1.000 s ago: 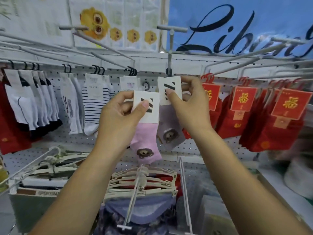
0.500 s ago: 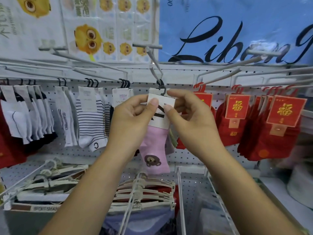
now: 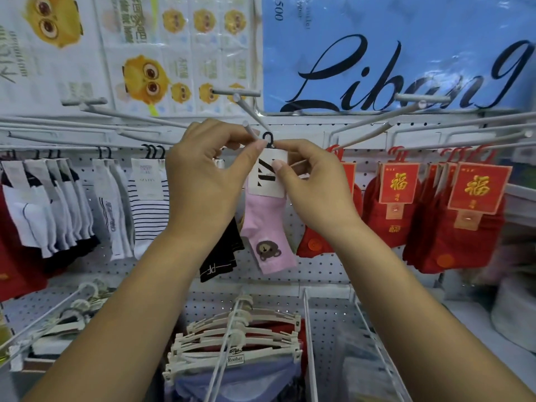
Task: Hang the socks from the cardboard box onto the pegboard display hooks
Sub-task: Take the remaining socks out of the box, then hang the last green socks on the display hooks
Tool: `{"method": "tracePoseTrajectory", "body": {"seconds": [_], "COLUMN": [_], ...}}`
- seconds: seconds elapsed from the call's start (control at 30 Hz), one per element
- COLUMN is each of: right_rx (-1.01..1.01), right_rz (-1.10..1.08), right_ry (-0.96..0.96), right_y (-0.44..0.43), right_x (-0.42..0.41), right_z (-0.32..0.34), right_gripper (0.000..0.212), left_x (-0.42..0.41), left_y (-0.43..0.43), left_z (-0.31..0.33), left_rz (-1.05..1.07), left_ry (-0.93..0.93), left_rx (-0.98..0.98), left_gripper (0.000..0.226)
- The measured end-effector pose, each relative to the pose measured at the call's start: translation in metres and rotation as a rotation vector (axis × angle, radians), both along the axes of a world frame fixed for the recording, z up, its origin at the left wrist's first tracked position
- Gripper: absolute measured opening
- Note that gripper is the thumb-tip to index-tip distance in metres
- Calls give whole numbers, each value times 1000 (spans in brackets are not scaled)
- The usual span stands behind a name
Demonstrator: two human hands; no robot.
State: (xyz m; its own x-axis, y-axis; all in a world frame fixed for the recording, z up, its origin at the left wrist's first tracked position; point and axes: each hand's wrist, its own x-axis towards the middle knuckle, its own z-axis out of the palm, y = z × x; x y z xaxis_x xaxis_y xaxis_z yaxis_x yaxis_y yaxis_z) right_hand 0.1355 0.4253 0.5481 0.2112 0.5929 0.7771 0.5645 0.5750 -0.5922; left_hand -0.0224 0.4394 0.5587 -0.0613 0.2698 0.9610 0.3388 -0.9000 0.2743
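The pink sock (image 3: 269,227) with the bear patch has risen in the last second. Back then the left grip (image 3: 203,181) alone held it lower, while the right grip (image 3: 316,187) steadied a pale sock. Now both grips pinch the top of its white card (image 3: 268,175), one on each side of the small black hanger (image 3: 268,138). The hanger sits just above the grips, at the tip of the grey hook (image 3: 251,129). Whether it is over the hook yet cannot be told, but hanging looks close.

Counted:
- one pink sock in the grips
- one black sock (image 3: 222,253) below the left grip
- one striped sock (image 3: 149,210) further left
- three red cards (image 3: 398,182) facing out beyond the right grip

The cardboard box is out of view.
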Motion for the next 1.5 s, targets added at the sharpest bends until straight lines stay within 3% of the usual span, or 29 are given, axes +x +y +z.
{"method": "tracePoseTrajectory", "body": {"seconds": [0.27, 0.57, 0.9, 1.27, 1.5], "right_rx": [-23, -98, 0, -309, -589], "right_rz": [-125, -237, -434, -591, -751], "right_ry": [-135, -173, -210, -229, -23], "right_y": [9, -16, -108, -229, -342], "right_x": [2, -4, -53, -125, -139], "right_z": [-2, -15, -81, -201, -310], "right_gripper": [28, 50, 33, 35, 33], "left_x": [-4, -26, -87, -150, -152], "left_y": [3, -1, -37, -98, -168], "left_z": [1, -9, -68, -196, -282], "left_rz": [-56, -70, -58, -296, -544], "left_ry": [29, 96, 308, 622, 840], "left_rx": [-11, -13, -174, -484, -682], "left_gripper": [13, 7, 23, 36, 40]}}
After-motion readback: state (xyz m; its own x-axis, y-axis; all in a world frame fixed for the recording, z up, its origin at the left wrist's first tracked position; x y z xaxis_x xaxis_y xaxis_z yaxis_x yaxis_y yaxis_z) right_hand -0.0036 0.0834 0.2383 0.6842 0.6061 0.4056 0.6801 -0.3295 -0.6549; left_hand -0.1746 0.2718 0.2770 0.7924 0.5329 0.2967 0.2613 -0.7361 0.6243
